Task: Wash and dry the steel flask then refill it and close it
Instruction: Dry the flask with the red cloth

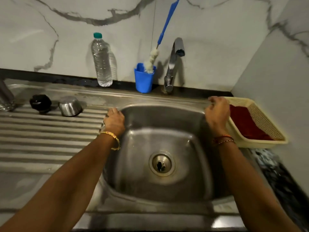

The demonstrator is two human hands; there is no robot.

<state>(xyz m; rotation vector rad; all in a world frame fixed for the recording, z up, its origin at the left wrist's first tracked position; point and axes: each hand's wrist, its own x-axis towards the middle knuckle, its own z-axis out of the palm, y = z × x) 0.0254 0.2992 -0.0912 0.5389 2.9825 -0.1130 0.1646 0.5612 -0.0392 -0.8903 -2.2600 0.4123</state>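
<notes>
Far beyond left hand (114, 121): steel flask (5, 96) | both hands loosely curled on sink (160, 113) rim, right hand (217, 113) too | looks wet, slippery, rigid, so grab mid-body

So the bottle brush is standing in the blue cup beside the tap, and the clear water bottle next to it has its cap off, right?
Not quite. The bottle brush does stand in the blue cup beside the tap, but the clear water bottle has its cap on: the head view shows a green cap closing its neck.
</notes>
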